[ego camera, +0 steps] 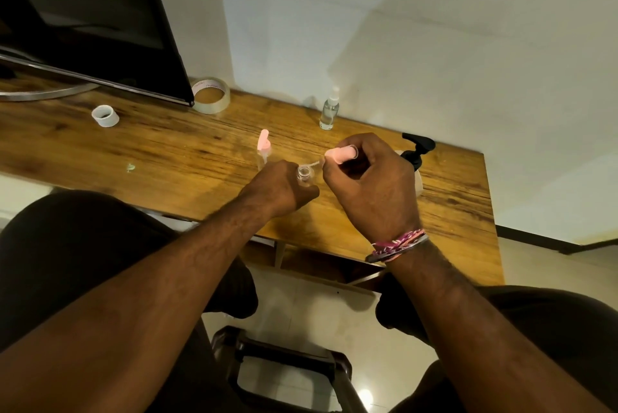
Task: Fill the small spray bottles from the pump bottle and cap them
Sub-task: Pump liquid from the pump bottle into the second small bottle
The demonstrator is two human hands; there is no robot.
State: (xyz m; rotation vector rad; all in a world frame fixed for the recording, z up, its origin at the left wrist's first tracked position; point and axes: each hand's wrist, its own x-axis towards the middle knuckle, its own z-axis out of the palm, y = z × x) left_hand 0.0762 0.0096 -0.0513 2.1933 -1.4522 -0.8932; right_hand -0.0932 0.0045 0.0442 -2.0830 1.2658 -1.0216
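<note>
Left grip: left hand (284, 185) holds open bottle (305, 175) upright.
Right grip: right hand (371, 178) pinches pink spray cap (341, 154), its tube beside bottle mouth.

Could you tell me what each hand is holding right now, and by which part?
The left hand grips the open small spray bottle around its body; the right hand pinches the pink spray cap by its sides.

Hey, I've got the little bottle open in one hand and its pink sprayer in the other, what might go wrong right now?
The open bottle is held by the left hand with its neck uncovered, so a tilt might spill any contents. The pink spray cap in the right hand trails a thin tube that might miss the narrow neck. The pump bottle stands just behind that hand; a backward move might knock it.
</note>
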